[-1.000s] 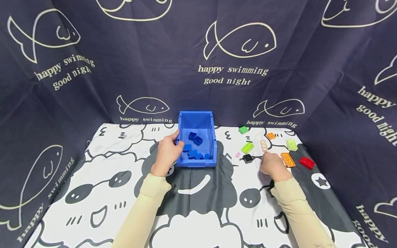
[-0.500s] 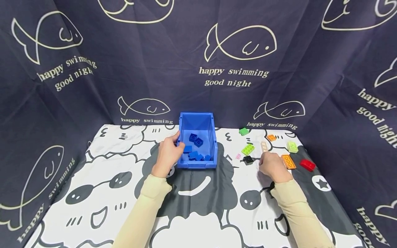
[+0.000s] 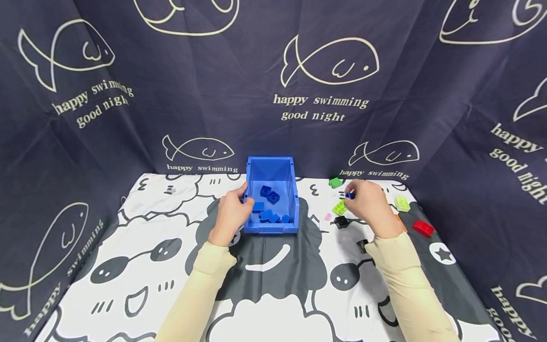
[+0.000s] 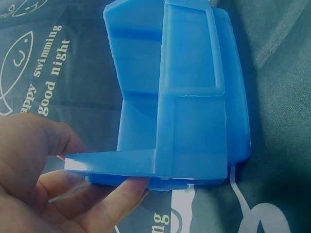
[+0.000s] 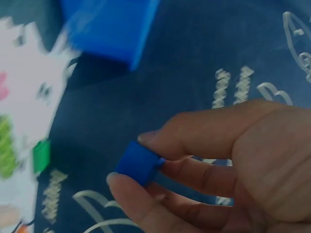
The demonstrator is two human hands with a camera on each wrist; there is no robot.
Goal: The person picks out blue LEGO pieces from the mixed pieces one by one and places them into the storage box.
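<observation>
A blue plastic bin [image 3: 273,228] stands near the back of the table with several blue bricks [image 3: 266,215] inside. My left hand [image 3: 232,211] grips the bin's left side wall; in the left wrist view the thumb is on one face of the wall [image 4: 112,162] and the fingers on the other. With thumb and fingertips my right hand [image 3: 369,204] pinches a small blue brick [image 5: 138,162], held above the loose bricks right of the bin. Just beneath that hand lies a lime green brick [image 3: 339,207], partly covered by it.
Loose bricks lie on the right of the table: green [image 3: 335,183], black [image 3: 341,222], pink [image 3: 327,217], pale lime [image 3: 402,204] and red [image 3: 423,228]. An orange brick is mostly hidden behind the right wrist. A dark fish-print curtain [image 3: 325,142] hangs behind the table.
My right hand has lifted from the table and moved up and leftward, with a blue brick now showing in its fingertips. My left hand has stayed on the bin.
</observation>
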